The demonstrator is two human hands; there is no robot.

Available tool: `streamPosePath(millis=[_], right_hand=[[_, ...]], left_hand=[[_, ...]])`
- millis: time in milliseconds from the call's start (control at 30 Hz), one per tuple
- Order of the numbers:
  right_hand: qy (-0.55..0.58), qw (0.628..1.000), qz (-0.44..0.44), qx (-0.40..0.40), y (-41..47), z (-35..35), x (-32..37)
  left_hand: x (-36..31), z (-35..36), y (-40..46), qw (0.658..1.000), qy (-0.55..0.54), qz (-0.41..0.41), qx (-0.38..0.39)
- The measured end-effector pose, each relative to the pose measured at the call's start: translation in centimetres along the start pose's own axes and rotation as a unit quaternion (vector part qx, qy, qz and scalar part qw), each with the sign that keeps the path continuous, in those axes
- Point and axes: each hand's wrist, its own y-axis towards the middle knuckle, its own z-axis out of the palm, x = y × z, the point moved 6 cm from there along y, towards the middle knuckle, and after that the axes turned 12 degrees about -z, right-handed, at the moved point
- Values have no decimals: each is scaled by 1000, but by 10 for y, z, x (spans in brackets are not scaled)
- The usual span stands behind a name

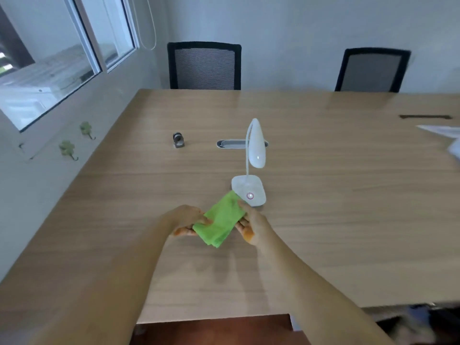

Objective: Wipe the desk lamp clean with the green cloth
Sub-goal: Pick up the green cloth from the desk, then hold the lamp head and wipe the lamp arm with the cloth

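Observation:
A white desk lamp (251, 188) stands upright near the middle of the wooden table (336, 195); it has a square base with a round pink button, a thin bent neck and a drooping oval head. The folded green cloth (220, 221) is held just in front of the lamp's base, its far corner overlapping the base's left edge. My left hand (188, 220) grips the cloth's left side and my right hand (250, 224) grips its right side. Both hands sit low over the table.
A small grey metal object (178, 140) and an oval cable slot (231, 143) lie behind the lamp. White papers (445, 135) lie at the right edge. Two black mesh chairs (204, 66) stand at the far side. A wall with windows runs along the left.

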Motion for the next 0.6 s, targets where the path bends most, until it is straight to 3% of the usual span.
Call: streamPosePath(millis=[100,200,300,367,500,600], right_hand=[[46,997,-18,54,-14,-17,10],[18,992,-23,125,-25,-23,20],[-48,991,-52,114,-34,-31,49],[-141,982,-91,83,-36,-38,81],[-350,915,-200,9,-39,-49,165],[-456,837,-302,7,-53,-31,218]], left_hand=[[-9,39,7,994,-102,-7,48],[-17,67,4,991,-105,-7,81],[-32,75,-2,995,-42,-12,94],[-52,55,-1,998,-33,5,46],[-119,0,-23,988,-101,102,-54],[-169,-13,-45,977,-118,174,-47]])
